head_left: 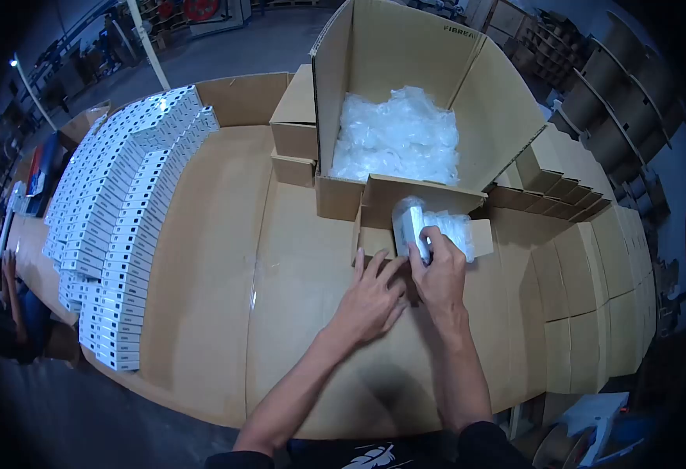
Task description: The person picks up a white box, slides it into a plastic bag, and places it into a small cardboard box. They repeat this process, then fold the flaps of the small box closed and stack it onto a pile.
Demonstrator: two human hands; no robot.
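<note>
A small open cardboard box (374, 236) stands in front of a large carton (499, 117) filled with clear plastic bags (397, 137). My right hand (440, 273) grips a white box in a clear bag (411, 227), at the small box's opening. Several other bagged white pieces (451, 228) sit in the small box, right of the held one. My left hand (370, 301) rests at the small box's near left edge, fingers spread, holding nothing visible.
Long stacked rows of small white boxes (124, 195) cover the left side of the cardboard-topped table (202, 273). Closed brown boxes (593, 281) are stacked on the right. Another person's arm (14, 289) shows at the far left. Large spools (616, 86) stand at the back right.
</note>
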